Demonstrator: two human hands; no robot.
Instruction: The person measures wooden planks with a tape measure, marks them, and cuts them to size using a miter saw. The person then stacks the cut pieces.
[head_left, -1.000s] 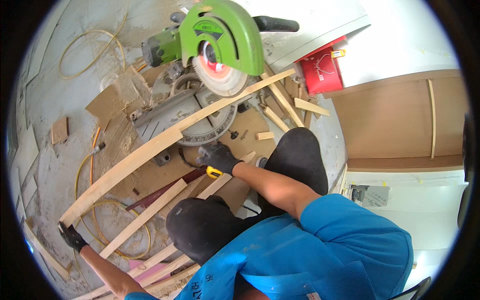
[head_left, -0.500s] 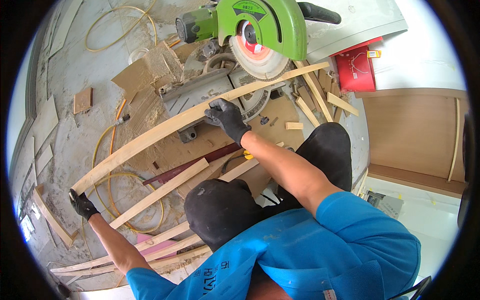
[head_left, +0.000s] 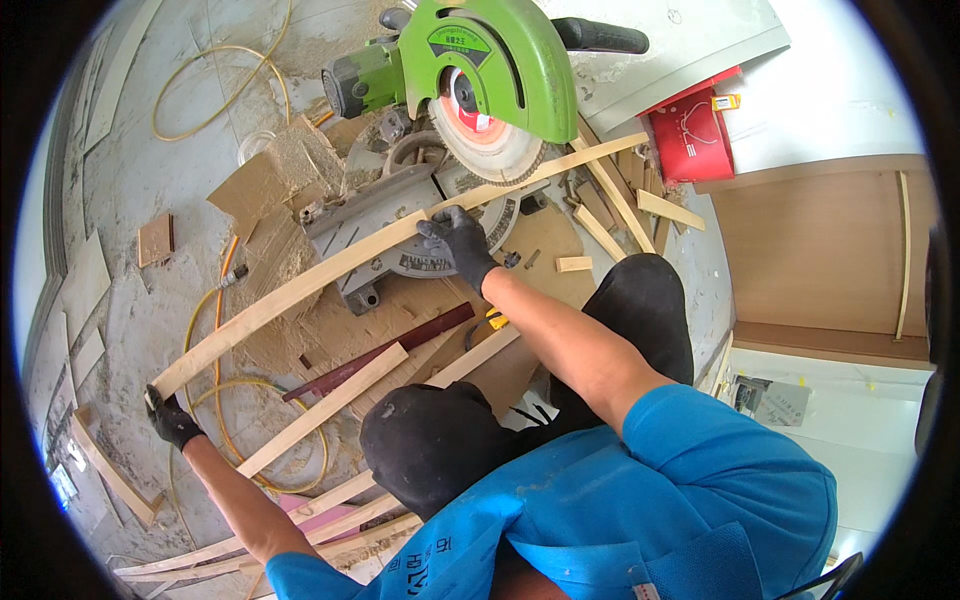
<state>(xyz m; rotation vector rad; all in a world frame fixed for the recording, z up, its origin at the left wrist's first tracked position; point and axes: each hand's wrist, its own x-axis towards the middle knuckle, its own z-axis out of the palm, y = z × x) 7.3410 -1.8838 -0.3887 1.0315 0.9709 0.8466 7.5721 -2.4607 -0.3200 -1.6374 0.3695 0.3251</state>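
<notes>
ideally, left hand [head_left: 173, 420] gripping the wooden strip [head_left: 320, 280] at its end and right hand [head_left: 458, 245] clasping its middle should hold it level, clear of the saw blade [head_left: 500, 157]

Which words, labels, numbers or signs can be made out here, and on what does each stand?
Wording is located, not copied:
Green saw guard: lettering on a badge.
Blue shirt: dark characters, partly creased.
Red bag: pale markings.
Small yellow-and-white item: too small to read.
Grey item at right: print too small to read.
Curved saw scale: markings too small.
</notes>
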